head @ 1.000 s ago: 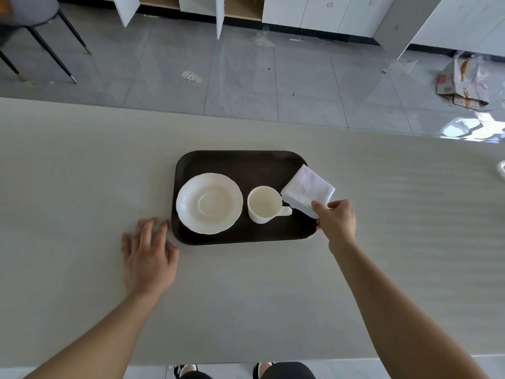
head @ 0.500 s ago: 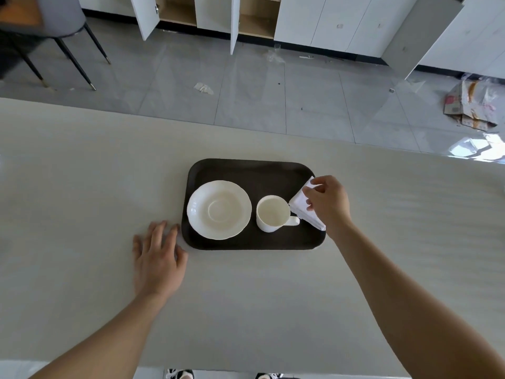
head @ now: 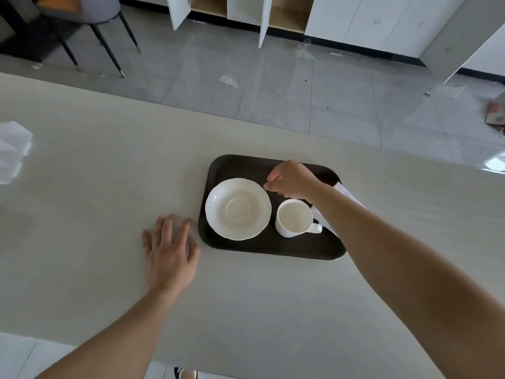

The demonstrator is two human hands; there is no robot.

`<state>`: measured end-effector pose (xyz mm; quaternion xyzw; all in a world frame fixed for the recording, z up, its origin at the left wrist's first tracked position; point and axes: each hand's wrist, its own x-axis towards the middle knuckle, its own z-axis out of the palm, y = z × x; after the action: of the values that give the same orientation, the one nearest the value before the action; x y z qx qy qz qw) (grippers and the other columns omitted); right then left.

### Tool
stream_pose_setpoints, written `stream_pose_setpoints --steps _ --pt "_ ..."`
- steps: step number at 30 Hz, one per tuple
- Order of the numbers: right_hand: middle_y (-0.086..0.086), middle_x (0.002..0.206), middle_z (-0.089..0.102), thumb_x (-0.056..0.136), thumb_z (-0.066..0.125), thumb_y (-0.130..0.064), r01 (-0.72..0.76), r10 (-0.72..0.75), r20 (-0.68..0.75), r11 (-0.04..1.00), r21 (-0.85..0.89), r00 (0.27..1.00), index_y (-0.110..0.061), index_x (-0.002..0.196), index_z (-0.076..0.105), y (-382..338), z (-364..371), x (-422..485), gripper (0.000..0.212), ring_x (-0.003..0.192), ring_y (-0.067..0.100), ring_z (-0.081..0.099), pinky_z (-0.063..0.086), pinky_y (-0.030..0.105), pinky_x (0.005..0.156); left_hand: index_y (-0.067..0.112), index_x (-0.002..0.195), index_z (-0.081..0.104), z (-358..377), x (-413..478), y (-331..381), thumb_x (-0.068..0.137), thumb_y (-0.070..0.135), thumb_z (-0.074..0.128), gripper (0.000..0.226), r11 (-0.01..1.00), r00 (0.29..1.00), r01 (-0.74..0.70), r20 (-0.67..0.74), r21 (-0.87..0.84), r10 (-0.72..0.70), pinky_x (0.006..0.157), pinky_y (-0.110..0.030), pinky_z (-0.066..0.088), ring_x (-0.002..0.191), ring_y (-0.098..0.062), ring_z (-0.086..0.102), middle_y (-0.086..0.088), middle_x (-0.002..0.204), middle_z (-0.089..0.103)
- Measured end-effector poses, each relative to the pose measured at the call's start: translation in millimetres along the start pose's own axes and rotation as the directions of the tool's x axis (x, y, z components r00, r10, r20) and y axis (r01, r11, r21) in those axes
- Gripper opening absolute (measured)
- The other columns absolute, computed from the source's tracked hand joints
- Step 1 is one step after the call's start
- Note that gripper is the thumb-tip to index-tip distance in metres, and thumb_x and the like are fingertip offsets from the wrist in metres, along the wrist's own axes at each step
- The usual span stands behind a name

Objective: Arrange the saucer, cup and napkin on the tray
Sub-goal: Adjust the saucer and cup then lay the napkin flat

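A dark brown tray [head: 273, 248] lies on the pale table. A white saucer [head: 237, 209] sits on its left half. To the right of the saucer stands a white cup [head: 293, 218], handle pointing right. A folded white napkin [head: 346, 193] rests at the tray's right edge, mostly hidden under my right forearm. My right hand [head: 292, 180] hovers over the tray's far side, just behind the cup, fingers loosely curled downward with nothing in them. My left hand [head: 169, 250] lies flat on the table just left of the tray, fingers spread.
The table's far edge runs behind the tray, with grey floor tiles beyond. A clear plastic item [head: 13, 149] sits at the table's left edge. A chair [head: 82, 12] and white cabinets [head: 246, 12] with open doors stand across the floor.
My right hand has let go of the napkin and moved left over the tray, behind the cup. The napkin now lies on the tray's right edge. My left hand stays flat.
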<state>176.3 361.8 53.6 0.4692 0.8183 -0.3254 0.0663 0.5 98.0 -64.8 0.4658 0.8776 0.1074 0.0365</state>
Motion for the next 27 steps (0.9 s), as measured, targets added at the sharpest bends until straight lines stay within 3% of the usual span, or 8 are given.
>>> stream_pose_setpoints --steps 5,9,15,18,27 --pt "0.012 0.079 0.076 0.089 0.069 -0.028 0.052 -0.042 0.088 0.993 -0.105 0.995 -0.004 0.098 0.074 -5 15 21 0.026 0.069 0.028 0.073 0.061 0.043 0.077 0.017 0.134 0.058 2 0 0 0.086 0.031 0.047 0.051 1.000 0.999 -0.003 -0.036 0.005 0.004 0.116 -0.064 0.024 0.139 -0.041 0.040 -0.019 0.144 0.049" --pt "0.002 0.074 0.076 0.089 0.071 -0.019 0.008 -0.007 0.092 1.000 -0.010 0.996 -0.018 0.100 0.074 1 24 32 0.012 0.053 0.014 0.072 0.063 0.034 0.069 0.017 0.134 0.058 4 0 -1 0.087 0.032 0.046 0.051 1.000 0.999 -0.014 -0.051 0.011 0.015 0.116 -0.063 0.023 0.140 -0.042 0.040 -0.018 0.145 0.049" --pt "0.003 0.074 0.076 0.086 0.071 -0.010 -0.018 0.014 0.093 0.999 0.039 0.996 -0.021 0.086 0.072 4 26 40 0.010 0.051 0.015 0.072 0.061 0.031 0.068 0.020 0.135 0.057 7 1 -2 0.087 0.034 0.043 0.051 1.000 0.998 -0.012 -0.060 0.029 0.014 0.117 -0.062 0.023 0.140 -0.039 0.039 -0.015 0.146 0.047" --pt "0.002 0.077 0.076 0.086 0.072 -0.009 -0.002 -0.003 0.079 0.999 0.052 0.997 -0.020 0.088 0.074 2 25 45 0.011 0.052 0.013 0.072 0.059 0.027 0.063 0.020 0.135 0.056 9 1 -3 0.088 0.033 0.044 0.050 0.999 0.998 -0.016 -0.066 0.034 0.018 0.117 -0.062 0.024 0.140 -0.039 0.039 -0.015 0.146 0.047" --pt "0.008 0.077 0.077 0.087 0.067 -0.005 -0.050 0.055 -0.040 0.992 0.120 0.998 -0.014 0.088 0.076 0 13 65 0.013 0.057 0.018 0.074 0.064 0.040 0.071 0.022 0.136 0.052 12 1 -6 0.089 0.035 0.043 0.050 0.998 0.998 -0.030 -0.059 0.055 0.033 0.117 -0.061 0.023 0.141 -0.037 0.036 -0.014 0.147 0.046"
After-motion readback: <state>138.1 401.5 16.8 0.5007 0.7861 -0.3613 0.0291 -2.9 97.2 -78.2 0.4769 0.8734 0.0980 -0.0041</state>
